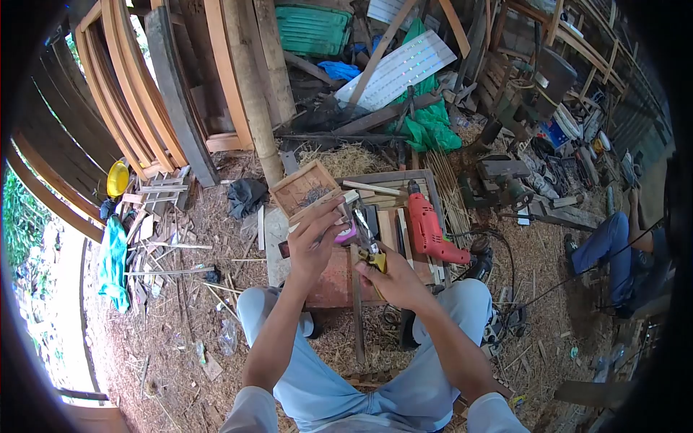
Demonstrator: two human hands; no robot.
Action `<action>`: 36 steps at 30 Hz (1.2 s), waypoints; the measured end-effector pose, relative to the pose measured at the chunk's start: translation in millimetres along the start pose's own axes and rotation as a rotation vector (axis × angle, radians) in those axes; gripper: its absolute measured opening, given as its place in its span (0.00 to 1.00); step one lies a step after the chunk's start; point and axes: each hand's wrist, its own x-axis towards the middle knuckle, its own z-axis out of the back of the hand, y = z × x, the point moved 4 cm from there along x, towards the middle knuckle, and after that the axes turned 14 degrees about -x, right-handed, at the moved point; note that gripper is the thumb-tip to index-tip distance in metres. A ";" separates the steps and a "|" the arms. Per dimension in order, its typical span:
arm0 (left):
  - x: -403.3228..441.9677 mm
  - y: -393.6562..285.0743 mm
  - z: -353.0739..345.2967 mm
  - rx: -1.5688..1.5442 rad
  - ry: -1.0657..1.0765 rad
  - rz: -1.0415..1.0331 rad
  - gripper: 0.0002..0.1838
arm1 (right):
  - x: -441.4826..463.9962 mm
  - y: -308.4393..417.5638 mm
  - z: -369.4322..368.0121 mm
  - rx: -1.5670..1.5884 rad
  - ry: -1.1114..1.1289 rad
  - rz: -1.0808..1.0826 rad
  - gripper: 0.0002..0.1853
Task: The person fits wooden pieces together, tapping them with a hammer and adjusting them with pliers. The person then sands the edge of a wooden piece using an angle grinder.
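My left hand (315, 232) is raised over the low work table, its fingers closed around a small wooden piece (349, 197), largely hidden by the fingers. My right hand (395, 280) grips a hand tool with yellow-and-black handles (376, 260). Its metal end (363, 225) points up toward the wooden piece; whether they touch I cannot tell. Something pink (346, 235) shows between the hands. An open wooden box (292, 189) with a heap of small grey nails or similar bits sits beyond my left hand. To the right, a red power drill (432, 229) lies on the table.
A wooden stick (358, 325) juts from the table between my knees. Wood strips (388, 229) lie beside the drill, whose black cable (509, 267) runs rightward. Shavings cover the floor. Wooden frames (130, 94) lean at back left. Another person (617, 252) sits at the right.
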 end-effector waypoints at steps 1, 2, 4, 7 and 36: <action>-0.2 0.7 0.7 0.000 0.000 0.001 0.16 | -0.9 -0.1 1.3 -0.062 0.013 -0.057 0.21; -0.6 1.5 0.9 0.024 0.018 -0.005 0.16 | 0.0 -3.4 0.6 -0.062 0.014 -0.057 0.21; -0.3 0.5 -0.2 0.047 0.037 -0.011 0.16 | 2.7 -11.3 0.7 -0.112 -0.058 0.014 0.25; 1.4 -3.2 -1.1 0.056 0.027 -0.022 0.15 | 4.1 -14.5 -1.0 -0.102 -0.040 0.041 0.26; -6.1 6.9 0.0 -0.204 -0.084 0.132 0.13 | -2.0 9.7 -15.9 0.212 0.171 -0.101 0.15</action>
